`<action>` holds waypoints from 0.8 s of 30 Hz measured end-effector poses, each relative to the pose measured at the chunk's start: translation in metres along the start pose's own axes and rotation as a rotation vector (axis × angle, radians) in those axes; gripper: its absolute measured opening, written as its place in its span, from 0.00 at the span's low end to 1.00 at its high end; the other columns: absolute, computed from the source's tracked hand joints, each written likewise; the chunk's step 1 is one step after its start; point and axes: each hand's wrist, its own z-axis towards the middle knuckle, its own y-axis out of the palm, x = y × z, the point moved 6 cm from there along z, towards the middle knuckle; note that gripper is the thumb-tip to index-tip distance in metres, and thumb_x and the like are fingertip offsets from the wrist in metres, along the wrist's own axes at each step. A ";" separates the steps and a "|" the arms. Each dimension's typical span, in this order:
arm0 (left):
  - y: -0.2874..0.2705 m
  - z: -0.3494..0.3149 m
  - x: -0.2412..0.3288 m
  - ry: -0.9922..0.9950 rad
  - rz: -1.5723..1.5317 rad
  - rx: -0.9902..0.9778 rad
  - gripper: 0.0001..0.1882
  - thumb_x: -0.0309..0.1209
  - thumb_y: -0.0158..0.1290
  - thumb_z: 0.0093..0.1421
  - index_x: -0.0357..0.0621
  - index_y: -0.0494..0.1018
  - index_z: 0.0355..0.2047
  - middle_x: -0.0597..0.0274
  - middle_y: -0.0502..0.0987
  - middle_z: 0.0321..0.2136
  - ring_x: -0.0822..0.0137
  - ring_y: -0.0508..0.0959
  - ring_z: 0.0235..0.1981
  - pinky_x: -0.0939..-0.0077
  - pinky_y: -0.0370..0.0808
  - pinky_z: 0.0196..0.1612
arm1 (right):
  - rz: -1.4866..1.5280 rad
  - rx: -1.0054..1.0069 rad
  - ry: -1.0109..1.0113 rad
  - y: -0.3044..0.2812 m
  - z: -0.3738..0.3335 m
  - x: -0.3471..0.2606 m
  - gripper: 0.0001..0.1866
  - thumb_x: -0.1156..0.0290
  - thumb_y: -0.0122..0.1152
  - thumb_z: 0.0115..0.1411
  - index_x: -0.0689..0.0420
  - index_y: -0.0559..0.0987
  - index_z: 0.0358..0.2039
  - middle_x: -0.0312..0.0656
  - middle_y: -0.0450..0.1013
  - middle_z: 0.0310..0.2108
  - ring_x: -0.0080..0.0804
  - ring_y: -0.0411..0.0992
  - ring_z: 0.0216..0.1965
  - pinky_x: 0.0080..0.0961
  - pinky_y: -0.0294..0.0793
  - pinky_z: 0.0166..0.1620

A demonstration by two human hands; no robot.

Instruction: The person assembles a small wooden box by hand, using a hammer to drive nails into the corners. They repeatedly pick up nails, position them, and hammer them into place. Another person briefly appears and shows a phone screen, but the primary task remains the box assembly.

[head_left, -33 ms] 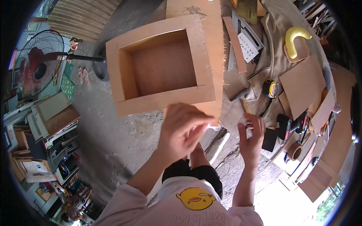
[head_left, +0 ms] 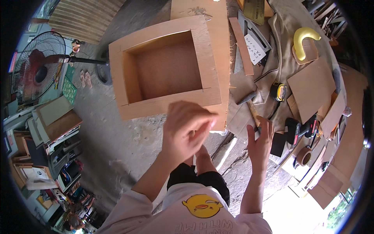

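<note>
My left hand (head_left: 185, 126) hovers just in front of the near edge of a wooden box (head_left: 171, 99), fingers curled and thumb pressed to them. Whatever the pinch may hold is too small or hidden to make out. To the right, my right hand (head_left: 260, 140) has its thumb and fingers apart around the near end of a hammer (head_left: 254, 111); I cannot tell whether it touches the handle. The hammer lies with its dark head away from me. The box has a broad frame around a deep rectangular opening and rests on a wooden board (head_left: 220, 46).
Small nails (head_left: 198, 11) lie on the board's far end. Rightward are a wooden strip (head_left: 241, 46), a tape measure (head_left: 278, 91), brown sheets (head_left: 313, 87), a yellow curved object (head_left: 300, 43), a tape roll (head_left: 304, 156) and a power tool (head_left: 310, 126). A fan (head_left: 41, 72) stands left.
My left hand has shifted slightly left and away from me, still pinched. My right hand's fingers have moved a little around the hammer handle's end.
</note>
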 end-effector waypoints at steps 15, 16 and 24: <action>0.030 0.031 -0.033 -0.040 0.328 0.242 0.04 0.30 0.65 0.59 0.50 0.80 0.33 0.70 0.83 0.39 0.62 0.79 0.41 0.63 0.68 0.47 | 0.087 0.049 0.126 0.021 -0.003 0.061 0.15 0.66 0.59 0.70 0.61 0.72 0.51 0.51 0.74 0.29 0.47 0.75 0.29 0.39 0.74 0.35; 0.029 0.032 -0.032 -0.037 0.327 0.239 0.04 0.30 0.65 0.59 0.50 0.80 0.33 0.69 0.83 0.39 0.62 0.79 0.41 0.64 0.69 0.47 | 0.194 0.048 0.111 0.020 -0.006 0.062 0.14 0.66 0.58 0.71 0.61 0.72 0.51 0.50 0.74 0.28 0.44 0.75 0.27 0.37 0.73 0.33; 0.027 0.034 -0.031 -0.059 0.298 0.232 0.05 0.27 0.68 0.54 0.50 0.83 0.31 0.69 0.83 0.38 0.62 0.79 0.39 0.66 0.72 0.45 | 0.453 -0.096 0.155 -0.023 -0.007 -0.001 0.14 0.68 0.55 0.72 0.64 0.72 0.51 0.44 0.71 0.24 0.27 0.68 0.23 0.26 0.69 0.29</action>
